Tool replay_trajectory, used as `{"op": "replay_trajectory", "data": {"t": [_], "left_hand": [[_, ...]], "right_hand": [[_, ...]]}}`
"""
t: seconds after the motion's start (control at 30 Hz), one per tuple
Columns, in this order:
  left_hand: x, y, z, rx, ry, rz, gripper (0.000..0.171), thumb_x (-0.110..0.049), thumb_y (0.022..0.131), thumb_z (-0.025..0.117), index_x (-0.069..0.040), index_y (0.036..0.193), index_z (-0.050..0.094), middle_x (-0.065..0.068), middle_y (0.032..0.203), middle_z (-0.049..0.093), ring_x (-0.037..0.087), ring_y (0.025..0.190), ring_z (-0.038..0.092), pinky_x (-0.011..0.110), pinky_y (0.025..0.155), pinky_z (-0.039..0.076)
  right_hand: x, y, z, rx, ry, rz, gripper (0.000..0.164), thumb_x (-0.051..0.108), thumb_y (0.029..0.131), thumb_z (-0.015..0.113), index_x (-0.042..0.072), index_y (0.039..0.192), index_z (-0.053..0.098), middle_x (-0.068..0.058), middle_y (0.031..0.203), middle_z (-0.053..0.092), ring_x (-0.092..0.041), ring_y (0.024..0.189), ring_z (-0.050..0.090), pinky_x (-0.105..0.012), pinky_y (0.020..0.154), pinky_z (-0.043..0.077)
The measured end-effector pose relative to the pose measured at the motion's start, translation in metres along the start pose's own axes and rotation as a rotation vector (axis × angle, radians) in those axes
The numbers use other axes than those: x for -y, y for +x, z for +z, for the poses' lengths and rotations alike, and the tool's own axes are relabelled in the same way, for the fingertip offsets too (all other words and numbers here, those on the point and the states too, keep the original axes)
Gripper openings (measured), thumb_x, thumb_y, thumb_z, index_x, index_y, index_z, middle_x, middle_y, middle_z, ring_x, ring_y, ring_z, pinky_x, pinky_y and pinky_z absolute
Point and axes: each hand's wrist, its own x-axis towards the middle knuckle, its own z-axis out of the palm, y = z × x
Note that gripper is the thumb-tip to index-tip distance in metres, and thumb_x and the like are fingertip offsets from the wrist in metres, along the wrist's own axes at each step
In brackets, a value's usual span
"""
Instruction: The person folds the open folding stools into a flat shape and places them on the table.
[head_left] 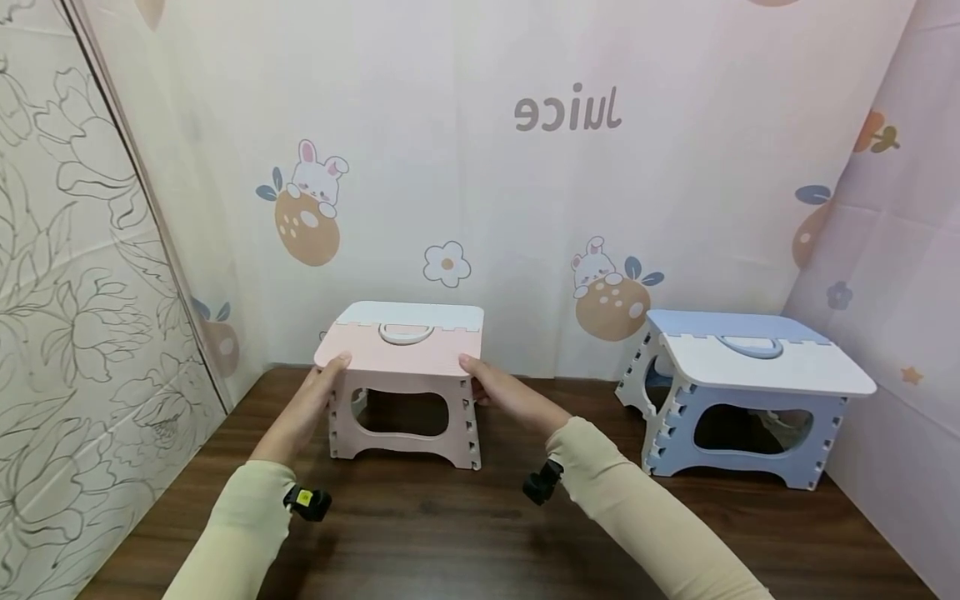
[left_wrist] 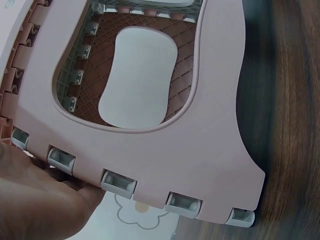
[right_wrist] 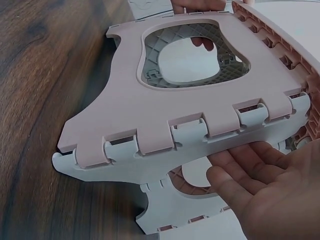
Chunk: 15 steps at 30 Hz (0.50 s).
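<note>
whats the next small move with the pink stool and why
Probably ease the left hand and right hand off the pink stool: both grip its sides, yet it looks fully unfolded, its top flat and its feet apparently on the table, much like the blue stool.

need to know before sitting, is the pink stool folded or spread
Spread: the pink stool stands upright, its legs opened out beneath a flat top.
</note>
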Motion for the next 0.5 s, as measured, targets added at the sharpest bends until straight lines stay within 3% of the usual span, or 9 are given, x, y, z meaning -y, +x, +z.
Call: {"op": "replay_trajectory", "data": {"t": [0.5], "left_hand": [[-0.004,-0.001,0.015,0.014,-0.031,-0.012,0.090,-0.064,0.098,0.041,-0.016,0.161,-0.002,0.017,0.163,0.006,0.035,0.147,0.012,0.062,0.115,0.011]], "right_hand": [[-0.006,-0.009,-0.012,-0.026,-0.018,0.020,0.081,0.071,0.098,0.032,0.011,0.151,0.038,-0.012,0.131,0.051,-0.029,0.118,0.049,-0.054,0.108,0.035]]}}
